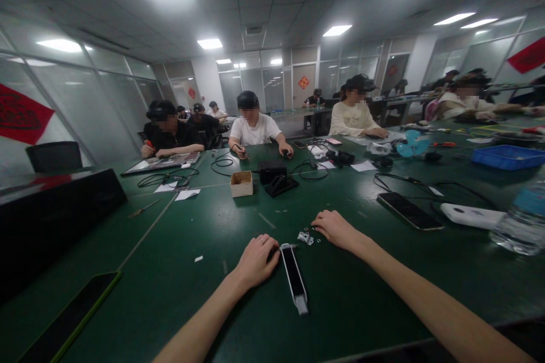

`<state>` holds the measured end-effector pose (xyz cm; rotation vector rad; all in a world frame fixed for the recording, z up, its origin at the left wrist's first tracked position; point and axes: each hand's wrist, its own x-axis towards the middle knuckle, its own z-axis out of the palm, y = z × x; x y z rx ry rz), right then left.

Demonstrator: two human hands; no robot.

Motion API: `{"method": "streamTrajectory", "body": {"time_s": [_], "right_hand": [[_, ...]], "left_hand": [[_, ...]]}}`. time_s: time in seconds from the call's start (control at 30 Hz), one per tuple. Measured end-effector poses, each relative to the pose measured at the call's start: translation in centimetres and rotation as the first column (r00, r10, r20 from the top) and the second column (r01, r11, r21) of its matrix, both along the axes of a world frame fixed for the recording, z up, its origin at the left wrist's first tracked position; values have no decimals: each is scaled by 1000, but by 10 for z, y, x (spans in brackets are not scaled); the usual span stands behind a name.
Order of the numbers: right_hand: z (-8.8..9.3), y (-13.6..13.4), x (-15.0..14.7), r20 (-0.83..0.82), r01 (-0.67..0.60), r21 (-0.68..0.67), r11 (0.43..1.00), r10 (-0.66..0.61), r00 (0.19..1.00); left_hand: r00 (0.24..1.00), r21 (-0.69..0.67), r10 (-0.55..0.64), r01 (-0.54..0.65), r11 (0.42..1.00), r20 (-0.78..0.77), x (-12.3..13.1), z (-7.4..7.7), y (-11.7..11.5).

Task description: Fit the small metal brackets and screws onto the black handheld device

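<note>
My left hand (258, 260) rests on the green table with curled fingers; a dark bit shows by its thumb, too small to name. Right beside it lies a long, narrow device (293, 276) with a pale frame, a black middle and a grey near end. My right hand (335, 229) has its fingers drawn together, fingertips down at the tabletop among tiny parts. Whatever they pinch, if anything, is hidden. Between the hands sits a small silvery metal piece (305, 237), with a little ring (318, 240) near it.
Farther ahead stand an open cardboard box (241, 184) and a black stand-like object (281, 185). To the right are a phone (409, 211), a white device (472, 215) and a water bottle (522, 221). A green-edged black panel (72, 317) lies left. Several people sit across the table.
</note>
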<state>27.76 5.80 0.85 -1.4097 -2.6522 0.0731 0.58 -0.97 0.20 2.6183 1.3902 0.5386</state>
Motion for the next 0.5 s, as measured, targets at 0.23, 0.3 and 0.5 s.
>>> {"method": "streamTrajectory", "body": {"time_s": [0.23,0.3,0.5], "right_hand": [[4,-5,-4,-45,10,14,1000,-10,999],[4,-6,-5,-55,11,30,999,-9,998],[0,-5,-6,-71,2,81,997,4,997]], "left_hand": [[1000,-3,-4,4,1000,11,0,3,-2],[1000,-3,-7,7,1000,13,-1,3,-2],[1000,-16,-3,3,1000,11,0,5,-2]]}}
